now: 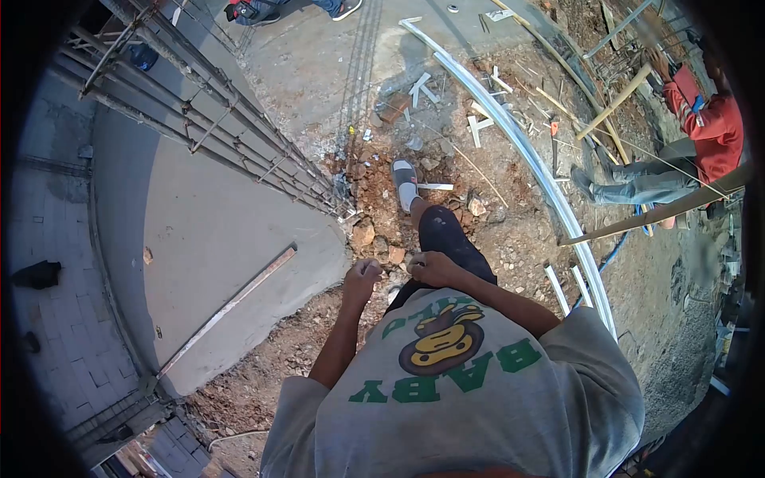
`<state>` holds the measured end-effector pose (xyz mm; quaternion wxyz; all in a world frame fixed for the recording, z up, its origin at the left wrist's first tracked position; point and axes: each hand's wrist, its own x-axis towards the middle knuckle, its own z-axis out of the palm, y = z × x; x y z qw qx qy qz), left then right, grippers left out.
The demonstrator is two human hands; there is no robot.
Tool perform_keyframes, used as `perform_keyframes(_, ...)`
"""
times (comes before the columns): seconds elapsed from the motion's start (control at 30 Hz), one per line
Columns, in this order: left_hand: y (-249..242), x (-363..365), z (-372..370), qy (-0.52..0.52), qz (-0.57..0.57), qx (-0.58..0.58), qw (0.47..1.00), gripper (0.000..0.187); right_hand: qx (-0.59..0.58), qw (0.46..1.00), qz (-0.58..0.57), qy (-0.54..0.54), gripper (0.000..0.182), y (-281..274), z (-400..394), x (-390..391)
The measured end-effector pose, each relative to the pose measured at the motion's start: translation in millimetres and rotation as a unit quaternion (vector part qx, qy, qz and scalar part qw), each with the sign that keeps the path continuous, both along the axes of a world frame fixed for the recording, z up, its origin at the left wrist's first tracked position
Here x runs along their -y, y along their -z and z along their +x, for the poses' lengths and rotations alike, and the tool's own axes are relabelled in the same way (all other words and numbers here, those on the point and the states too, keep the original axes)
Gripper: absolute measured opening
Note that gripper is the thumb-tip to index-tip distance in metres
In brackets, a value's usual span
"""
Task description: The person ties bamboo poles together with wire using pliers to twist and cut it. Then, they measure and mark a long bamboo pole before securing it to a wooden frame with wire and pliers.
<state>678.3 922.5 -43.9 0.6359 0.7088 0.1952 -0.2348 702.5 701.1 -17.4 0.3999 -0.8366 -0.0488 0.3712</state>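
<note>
A smooth grey concrete slab (199, 215) with a curved left edge fills the left side, bordered by brown, stony soil (263, 382). Nearest is the wearer's grey T-shirt (494, 406), printed with green letters and a cartoon face. A tall cage of rusty steel bars (239, 110) slants from far left toward the centre. A long, curved, silvery metal strip (529, 151) runs along the right; beyond it, far right, is a person in a red top (715, 131). A straight, narrow bar (227, 311) lies on the slab. At centre, the left hand (364, 273) and right hand (429, 269) are near each other, fingers curled; I cannot tell whether they grip anything. Just beyond them sit reddish-brown, rough stones (363, 233).
</note>
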Motion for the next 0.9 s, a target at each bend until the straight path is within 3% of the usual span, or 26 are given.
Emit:
perform_keyframes(0.17, 26, 2, 93, -0.030, -0.001, -0.015, 0.999, 0.039, 0.012, 0.999, 0.013, -0.044, 0.035, 45, 105, -8)
perform_keyframes(0.27, 55, 14, 162, -0.073, -0.001, -0.048, 0.996, 0.039, -0.051, 0.995, 0.044, -0.074, 0.036, 68, 209, -20)
perform_keyframes(0.33, 65, 26, 216, -0.107, -0.017, -0.080, 0.991, 0.039, -0.032, 0.994, 0.002, -0.100, 0.036, 95, 286, -30)
perform_keyframes(0.43, 58, 48, 329, -0.166, -0.040, -0.057, 0.984, 0.036, 0.030, 0.992, 0.033, -0.121, 0.036, 71, 416, -24)
perform_keyframes(0.5, 40, 55, 387, -0.219, -0.039, -0.052, 0.974, 0.032, -0.027, 0.997, 0.009, -0.073, 0.034, 24, 499, -9)
perform_keyframes(0.6, 26, 44, 459, -0.267, -0.053, 0.005, 0.962, 0.030, 0.029, 0.994, -0.046, -0.094, 0.034, 5, 601, 7)
perform_keyframes(0.67, 17, 27, 497, -0.328, -0.057, -0.016, 0.943, 0.032, 0.082, 0.992, -0.046, -0.085, 0.036, -24, 642, 9)
perform_keyframes(0.7, 13, 20, 514, -0.353, -0.058, -0.029, 0.934, 0.032, 0.086, 0.981, -0.056, -0.167, 0.039, -38, 661, 5)
perform_keyframes(0.8, -3, 7, 566, -0.376, -0.063, -0.018, 0.924, 0.031, 0.073, 0.991, -0.061, -0.089, 0.040, -84, 687, -14)
perform_keyframes(0.9, -12, -1, 630, -0.318, -0.074, -0.015, 0.945, 0.031, 0.065, 0.991, 0.013, -0.115, 0.035, -72, 702, -32)
